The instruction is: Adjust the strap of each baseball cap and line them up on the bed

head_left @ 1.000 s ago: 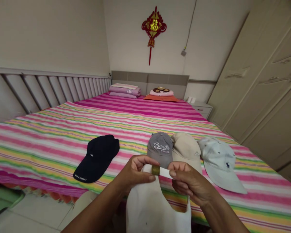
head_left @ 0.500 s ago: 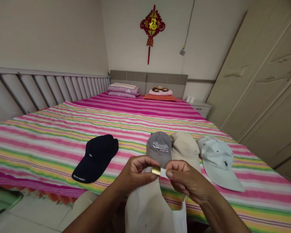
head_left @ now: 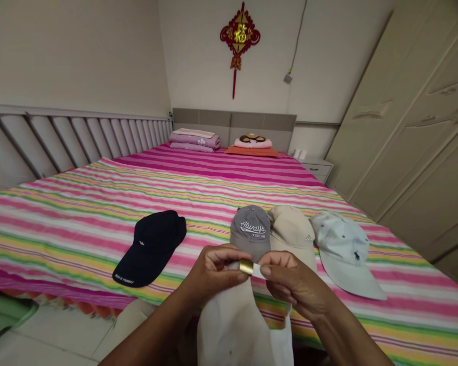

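Note:
A white cap is held up at the bottom centre, its back opening turned to the right. My left hand pinches the gold buckle on the cap's strap. Just right of it, my right hand grips the white strap end between thumb and index finger. Behind my hands lie a grey cap with white lettering, a beige cap and a pale blue cap, side by side. A dark navy cap rests apart, to the left.
The caps lie on a striped bedsheet. Folded bedding and an orange cloth are by the headboard. A metal rail runs along the left. A green stool stands at lower left.
My right fingers have come slightly closer to the buckle, and less of the white strap shows between them. The camera view has shifted very slightly.

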A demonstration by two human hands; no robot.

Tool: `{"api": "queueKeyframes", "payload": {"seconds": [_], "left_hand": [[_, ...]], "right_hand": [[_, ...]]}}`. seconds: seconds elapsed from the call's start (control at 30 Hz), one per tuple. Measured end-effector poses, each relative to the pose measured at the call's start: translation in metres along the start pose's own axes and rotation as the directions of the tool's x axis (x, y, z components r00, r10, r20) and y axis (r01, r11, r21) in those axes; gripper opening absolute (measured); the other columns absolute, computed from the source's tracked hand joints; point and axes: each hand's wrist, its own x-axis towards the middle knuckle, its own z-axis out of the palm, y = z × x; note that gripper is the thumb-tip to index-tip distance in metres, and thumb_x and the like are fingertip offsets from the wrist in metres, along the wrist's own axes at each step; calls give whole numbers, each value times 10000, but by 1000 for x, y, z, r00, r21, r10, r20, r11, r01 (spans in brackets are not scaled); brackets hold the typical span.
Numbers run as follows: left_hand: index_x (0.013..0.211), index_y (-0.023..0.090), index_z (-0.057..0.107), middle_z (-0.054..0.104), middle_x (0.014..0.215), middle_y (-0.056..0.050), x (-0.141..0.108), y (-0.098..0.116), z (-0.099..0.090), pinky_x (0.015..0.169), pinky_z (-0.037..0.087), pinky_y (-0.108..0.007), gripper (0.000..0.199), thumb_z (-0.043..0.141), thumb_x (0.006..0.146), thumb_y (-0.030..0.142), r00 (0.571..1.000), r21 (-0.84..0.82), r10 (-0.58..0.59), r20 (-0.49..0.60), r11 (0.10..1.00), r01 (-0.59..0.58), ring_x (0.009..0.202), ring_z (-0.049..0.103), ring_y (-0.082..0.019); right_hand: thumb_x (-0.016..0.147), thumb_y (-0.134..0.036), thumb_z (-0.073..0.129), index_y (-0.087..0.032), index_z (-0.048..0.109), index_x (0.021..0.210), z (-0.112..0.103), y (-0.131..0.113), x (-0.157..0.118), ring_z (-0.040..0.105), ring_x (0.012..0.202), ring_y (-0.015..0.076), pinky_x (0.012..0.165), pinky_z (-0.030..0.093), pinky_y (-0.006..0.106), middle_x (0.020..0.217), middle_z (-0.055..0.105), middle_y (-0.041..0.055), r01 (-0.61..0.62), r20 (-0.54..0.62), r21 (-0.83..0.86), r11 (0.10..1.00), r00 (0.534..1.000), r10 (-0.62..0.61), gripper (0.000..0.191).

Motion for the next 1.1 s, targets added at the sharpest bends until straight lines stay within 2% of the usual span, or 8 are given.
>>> {"api": "queueKeyframes", "payload": {"seconds": [0.3,0.7,1.1], "left_hand": [[915,250,699,610,820,-33,2,0,-1,751,406,-303,273,696,650,183,998,74,66,-1,995,-66,806,547,-163],[905,242,705,604,808,-38,2,-1,0,761,413,-314,267,707,639,217,999,51,-3,-41,999,5,808,539,-169],[910,207,696,601,846,-58,0,2,-1,751,431,-317,241,682,671,232,998,126,12,-70,992,-3,828,560,-188]], "right_hand": [[630,-347,700,-139,550,626,1,0,0,166,299,10,343,63,187,315,310,-117,-23,-35,37,999,999,24,257],[633,-357,695,-135,554,625,1,1,3,166,298,11,343,58,193,319,315,-111,-18,-48,-1,1000,999,17,263],[627,-349,688,-145,541,593,9,0,1,189,314,22,332,62,192,341,319,-105,40,-114,-8,999,993,-41,254]]}}
